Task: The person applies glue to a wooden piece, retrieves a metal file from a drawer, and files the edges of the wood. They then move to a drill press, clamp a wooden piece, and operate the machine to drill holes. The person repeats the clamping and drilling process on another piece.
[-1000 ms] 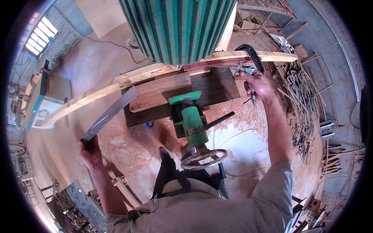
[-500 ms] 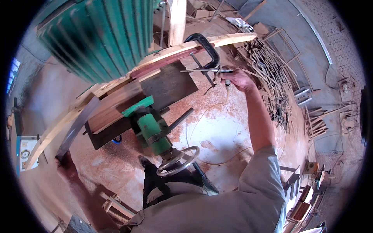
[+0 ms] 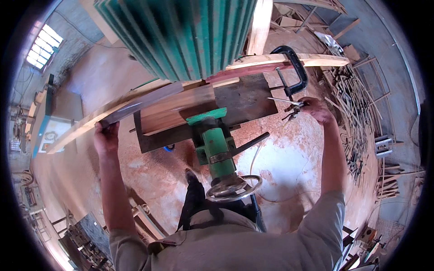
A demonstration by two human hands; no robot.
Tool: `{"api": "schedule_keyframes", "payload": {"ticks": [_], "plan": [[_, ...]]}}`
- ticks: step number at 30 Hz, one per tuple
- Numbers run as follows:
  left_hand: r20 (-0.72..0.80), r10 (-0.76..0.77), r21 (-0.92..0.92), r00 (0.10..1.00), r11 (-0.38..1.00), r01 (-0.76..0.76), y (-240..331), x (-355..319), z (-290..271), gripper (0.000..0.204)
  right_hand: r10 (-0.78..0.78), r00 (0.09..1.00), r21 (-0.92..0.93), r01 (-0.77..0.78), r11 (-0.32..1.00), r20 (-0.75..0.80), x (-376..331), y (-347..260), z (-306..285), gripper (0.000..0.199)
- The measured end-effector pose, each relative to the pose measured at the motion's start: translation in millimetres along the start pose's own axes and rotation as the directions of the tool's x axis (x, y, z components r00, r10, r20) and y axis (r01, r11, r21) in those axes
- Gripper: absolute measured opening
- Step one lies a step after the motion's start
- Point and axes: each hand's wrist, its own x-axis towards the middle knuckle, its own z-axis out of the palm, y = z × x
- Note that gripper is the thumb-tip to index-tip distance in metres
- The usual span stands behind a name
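Note:
My left hand [image 3: 107,137] grips the near-left end of a dark curved wood strip [image 3: 143,102], which lies along a long pale curved board [image 3: 74,134]. The strip's far end reaches beneath the green ribbed motor housing [image 3: 185,38]. At the right, my right hand [image 3: 316,109] is closed around an air blow gun [image 3: 294,105], its thin metal nozzle pointing left. Just beyond that hand, a black C-clamp [image 3: 298,72] sits on the pale board and a reddish strip [image 3: 253,72] beside it. The fingers of my left hand are partly hidden.
Below the motor stands a flat metal machine table [image 3: 246,99] with a brown wood panel [image 3: 181,108] on it. Nearer me are a green machine column [image 3: 217,151], a lever [image 3: 251,143] and a handwheel [image 3: 235,192]. Scrap sticks [image 3: 355,108] pile up at the right.
My left hand has brought the dark strip up from a slanted position to lie along the pale board. The blow gun's nozzle has tilted, and the whole view has shifted.

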Motion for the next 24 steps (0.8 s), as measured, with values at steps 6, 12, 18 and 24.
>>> {"api": "schedule_keyframes", "payload": {"ticks": [6,12,18,24], "plan": [[0.103,-0.077,-0.009,0.992,0.997,0.079,-16,18,11,0.032,-0.078,0.996,0.048,0.08,0.996,-0.044,-4,16,-1,0.039],[0.181,-0.106,-0.024,0.978,0.993,0.112,-39,40,11,0.025,-0.142,0.958,0.029,0.154,0.988,-0.248,-10,23,4,0.043],[0.036,-0.234,0.07,0.972,0.97,0.231,-57,47,7,0.019,-0.182,0.858,0.1,0.26,0.96,-0.48,-64,-35,30,0.038],[0.029,-0.312,0.128,0.95,0.943,0.306,-79,53,-3,0.026,-0.301,0.849,0.186,0.411,0.892,-0.434,-116,-69,97,0.025]]}}
